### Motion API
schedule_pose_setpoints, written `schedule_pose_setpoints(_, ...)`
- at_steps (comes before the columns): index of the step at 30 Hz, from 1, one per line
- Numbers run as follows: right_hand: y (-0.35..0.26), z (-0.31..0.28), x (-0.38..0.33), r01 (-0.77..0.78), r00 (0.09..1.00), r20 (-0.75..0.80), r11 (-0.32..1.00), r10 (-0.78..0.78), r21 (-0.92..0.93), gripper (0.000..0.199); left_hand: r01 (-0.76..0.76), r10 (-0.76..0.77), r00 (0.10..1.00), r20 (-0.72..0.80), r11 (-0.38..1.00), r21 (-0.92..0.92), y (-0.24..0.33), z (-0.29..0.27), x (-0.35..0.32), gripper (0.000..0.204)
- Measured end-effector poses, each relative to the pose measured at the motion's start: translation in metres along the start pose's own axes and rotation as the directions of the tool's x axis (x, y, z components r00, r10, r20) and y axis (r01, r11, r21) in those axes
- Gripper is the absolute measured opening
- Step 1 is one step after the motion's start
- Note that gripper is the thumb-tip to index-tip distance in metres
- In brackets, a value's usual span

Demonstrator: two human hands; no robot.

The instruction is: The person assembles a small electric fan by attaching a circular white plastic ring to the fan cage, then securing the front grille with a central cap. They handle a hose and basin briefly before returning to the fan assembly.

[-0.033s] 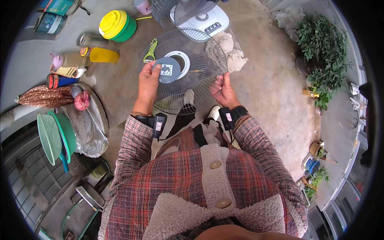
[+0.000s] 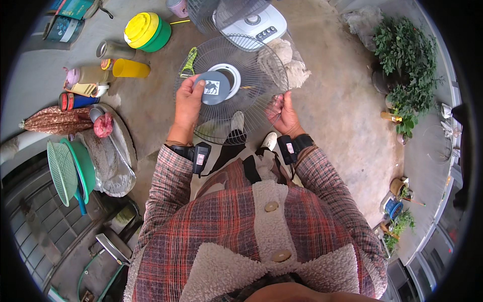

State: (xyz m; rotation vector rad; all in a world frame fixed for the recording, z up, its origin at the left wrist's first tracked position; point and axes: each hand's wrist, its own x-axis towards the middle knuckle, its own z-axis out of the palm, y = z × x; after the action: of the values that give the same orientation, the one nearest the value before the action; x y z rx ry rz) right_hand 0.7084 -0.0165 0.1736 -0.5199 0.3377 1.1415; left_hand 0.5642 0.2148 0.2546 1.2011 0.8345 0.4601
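I hold a round wire fan guard [image 2: 254, 63] in front of me, above the concrete floor. My left hand [image 2: 187, 103] grips it at the middle, thumb on the grey round centre cap [image 2: 215, 88], which lies beside a white ring [image 2: 232, 74]. My right hand [image 2: 284, 115] clasps the guard's right rim, fingers hooked through the wires. Both wrists carry small black devices. Through the wires, below the guard, I see my black-and-white shoes [image 2: 236, 128].
A white fan body with buttons [image 2: 254, 22] lies beyond the guard, with a pale rag [image 2: 292, 63] to its right. On the left are a yellow-green lidded tub [image 2: 146, 26], a yellow cup [image 2: 130, 68], cans and a green strainer [image 2: 64, 171]. Potted plants [image 2: 407, 55] stand at the right.
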Motion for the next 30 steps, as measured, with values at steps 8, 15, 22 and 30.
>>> schedule_pose_setpoints(8, -0.058, -0.023, -0.104, 0.149, 0.967, 0.207, 0.988, -0.152, 0.026, 0.042, -0.265, 0.198, 0.933, 0.3, 0.943, 0.202, 0.018, 0.108, -0.056, 0.028)
schedule_pose_setpoints(15, -0.098, -0.007, -0.17, 0.362, 0.899, 0.245, 0.931, -0.364, 0.054, 0.039, -0.765, 0.608, 0.633, 0.479, 0.395, 0.51, 0.052, 0.178, -0.091, 0.031)
schedule_pose_setpoints(22, -0.115, 0.011, -0.208, 0.498, 0.823, 0.278, 0.865, -0.495, 0.066, 0.042, -0.834, 0.613, 0.44, 0.656, 0.009, 0.552, 0.082, 0.211, -0.128, 0.059)
schedule_pose_setpoints(30, -0.122, 0.021, -0.231, 0.635, 0.755, 0.272, 0.769, -0.597, -0.076, 0.04, -0.865, 0.52, 0.485, 0.703, 0.162, 0.476, 0.095, 0.222, -0.134, 0.096)
